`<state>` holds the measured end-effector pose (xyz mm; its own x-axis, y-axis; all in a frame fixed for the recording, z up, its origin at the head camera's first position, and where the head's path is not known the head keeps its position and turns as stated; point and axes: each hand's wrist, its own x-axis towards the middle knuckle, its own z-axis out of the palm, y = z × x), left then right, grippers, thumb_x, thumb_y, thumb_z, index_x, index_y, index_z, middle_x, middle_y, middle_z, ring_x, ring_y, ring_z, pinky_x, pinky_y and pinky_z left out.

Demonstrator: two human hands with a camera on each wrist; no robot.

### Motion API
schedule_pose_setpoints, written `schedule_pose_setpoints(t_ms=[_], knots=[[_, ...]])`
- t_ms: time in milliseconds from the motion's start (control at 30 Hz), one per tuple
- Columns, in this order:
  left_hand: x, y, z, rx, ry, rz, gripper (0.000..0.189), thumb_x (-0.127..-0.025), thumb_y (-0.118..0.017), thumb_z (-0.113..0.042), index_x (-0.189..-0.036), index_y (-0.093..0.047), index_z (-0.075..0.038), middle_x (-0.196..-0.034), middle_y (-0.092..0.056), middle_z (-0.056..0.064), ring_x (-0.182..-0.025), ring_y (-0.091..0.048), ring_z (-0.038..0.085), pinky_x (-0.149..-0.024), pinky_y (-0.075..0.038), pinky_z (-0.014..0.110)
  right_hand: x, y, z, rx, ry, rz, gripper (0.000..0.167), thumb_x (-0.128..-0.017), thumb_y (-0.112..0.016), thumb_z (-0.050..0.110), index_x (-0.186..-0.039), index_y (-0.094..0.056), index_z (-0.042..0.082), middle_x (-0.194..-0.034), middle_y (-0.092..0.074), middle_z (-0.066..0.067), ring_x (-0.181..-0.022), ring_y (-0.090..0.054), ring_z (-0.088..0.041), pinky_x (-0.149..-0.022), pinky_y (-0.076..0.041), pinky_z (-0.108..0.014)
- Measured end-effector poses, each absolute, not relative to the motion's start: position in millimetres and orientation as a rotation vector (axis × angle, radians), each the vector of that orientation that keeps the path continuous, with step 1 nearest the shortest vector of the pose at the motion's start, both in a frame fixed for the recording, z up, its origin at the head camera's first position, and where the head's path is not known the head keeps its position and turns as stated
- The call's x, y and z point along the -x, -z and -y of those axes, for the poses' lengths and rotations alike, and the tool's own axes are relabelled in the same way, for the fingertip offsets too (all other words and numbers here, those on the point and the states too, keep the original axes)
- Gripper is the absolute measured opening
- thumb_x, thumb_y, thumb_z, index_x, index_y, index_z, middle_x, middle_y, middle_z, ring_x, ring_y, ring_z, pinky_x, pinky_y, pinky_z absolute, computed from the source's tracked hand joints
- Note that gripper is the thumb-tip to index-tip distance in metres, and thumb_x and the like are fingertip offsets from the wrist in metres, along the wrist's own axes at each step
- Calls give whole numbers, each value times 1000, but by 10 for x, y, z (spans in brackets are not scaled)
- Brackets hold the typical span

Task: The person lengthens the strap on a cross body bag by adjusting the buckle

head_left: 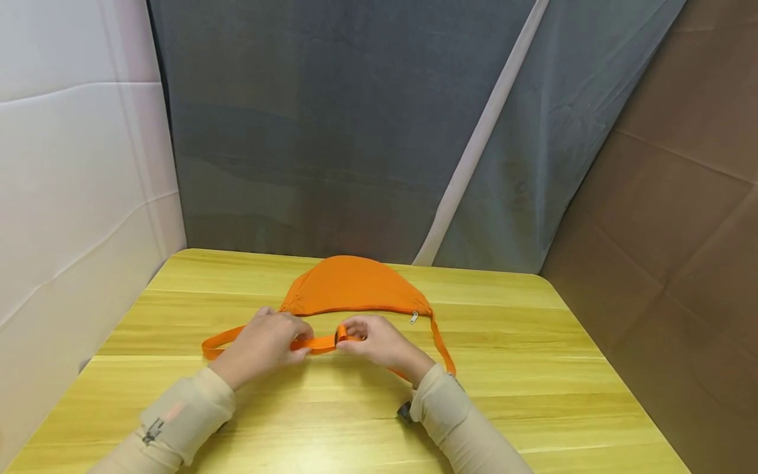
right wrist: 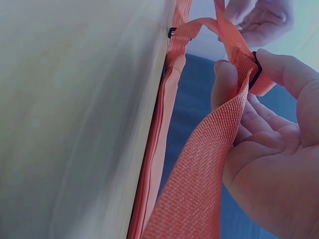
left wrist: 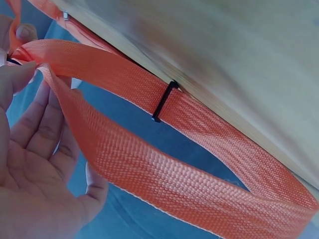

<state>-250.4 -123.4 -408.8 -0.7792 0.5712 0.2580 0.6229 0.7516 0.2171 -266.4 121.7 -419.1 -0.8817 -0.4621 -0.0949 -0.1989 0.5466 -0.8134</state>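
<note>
An orange waist bag (head_left: 355, 286) lies on the wooden table, its curved side toward the back. Before it, my left hand (head_left: 269, 342) pinches the orange strap (head_left: 322, 344) between thumb and fingers. A short span of webbing to the right, my right hand (head_left: 379, 339) grips the strap at a black slider (right wrist: 256, 69), where the webbing folds over. From the left hand the strap loops out and back toward the bag, as the left wrist view shows. Another black slider (left wrist: 164, 102) sits on the far side of that loop.
A black buckle (head_left: 405, 413) lies by the right sleeve. From the bag's right end hangs a zipper pull (head_left: 414, 317). The table (head_left: 533, 395) meets a grey cloth (head_left: 331, 131) at the back, with a white panel (head_left: 83, 164) left and a brown one (head_left: 681, 197) right.
</note>
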Motion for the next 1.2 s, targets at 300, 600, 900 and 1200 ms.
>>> schedule_pose_setpoints(t_ms=[300, 600, 900, 1200], knots=[[2522, 4107, 1256, 934, 411, 2778, 14, -81, -85, -23, -88, -73, -21, -79, -66, -14, -66, -48, 4, -73, -35, 36, 2709, 4213, -1256, 579, 1277, -2467, 39, -94, -75, 27, -128, -67, 9, -117, -68, 0, -115, -62, -21, -97, -49, -41], [2488, 4125, 1243, 936, 431, 2729, 43, -78, -87, -41, -109, -76, -13, -102, -74, -4, -87, -64, 14, -77, -40, 38, 2687, 4201, -1212, 580, 1302, -2466, 36, -94, -76, 24, -125, -68, 8, -110, -70, 1, -107, -64, -18, -94, -50, -38], [2464, 4145, 1086, 996, 453, 2698, 26, -78, -88, -37, -95, -75, -22, -87, -71, -13, -74, -53, 8, -71, -33, 33, 2627, 4189, -1164, 610, 1327, -2415, 32, -94, -76, 25, -122, -69, 12, -105, -71, 6, -102, -65, -11, -89, -52, -31], [2458, 4165, 1078, 1010, 497, 2682, 15, -82, -86, -34, -88, -74, -27, -83, -71, -17, -65, -49, 0, -72, -32, 33, 2618, 4177, -1145, 618, 1308, -2415, 32, -94, -75, 26, -123, -68, 13, -108, -70, 6, -107, -65, -12, -91, -51, -32]])
